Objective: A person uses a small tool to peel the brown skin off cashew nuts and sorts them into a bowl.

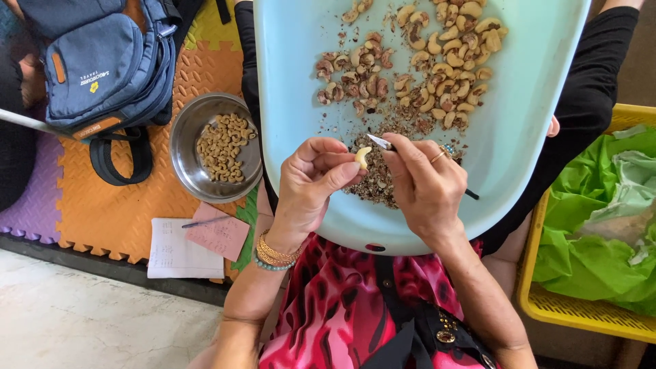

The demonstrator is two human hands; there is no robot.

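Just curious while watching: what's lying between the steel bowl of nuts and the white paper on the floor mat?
In the head view, a pink paper slip with a pen on it lies between the steel bowl and the white paper.

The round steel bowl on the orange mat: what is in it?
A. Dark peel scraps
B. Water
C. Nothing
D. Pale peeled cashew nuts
D: the round steel bowl holds a heap of pale peeled cashew nuts, while the dark peel scraps lie on the light blue tray.
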